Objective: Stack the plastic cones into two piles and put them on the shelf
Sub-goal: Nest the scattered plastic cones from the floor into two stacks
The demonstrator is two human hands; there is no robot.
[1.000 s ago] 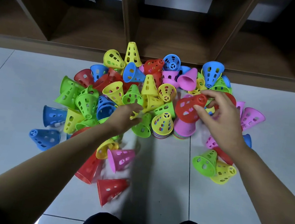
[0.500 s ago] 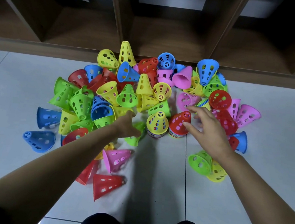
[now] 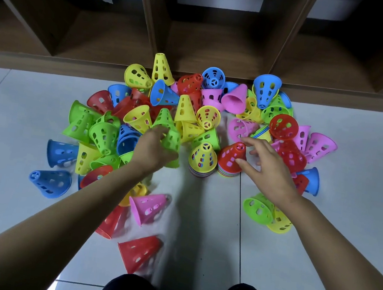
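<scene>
While left hand (image 3: 153, 151) grips green cone (image 3: 172, 140); right hand (image 3: 270, 170) spread beside red-topped pile (image 3: 231, 159)

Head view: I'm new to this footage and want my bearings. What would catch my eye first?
A sprawling heap of bright perforated plastic cones covers the pale tiled floor before the brown wooden shelf. At its near edge stand two stacked piles, the yellow-topped pile and the red-topped pile. The left hand grips a green plastic cone beside them; the right hand spreads open at the red one.
</scene>
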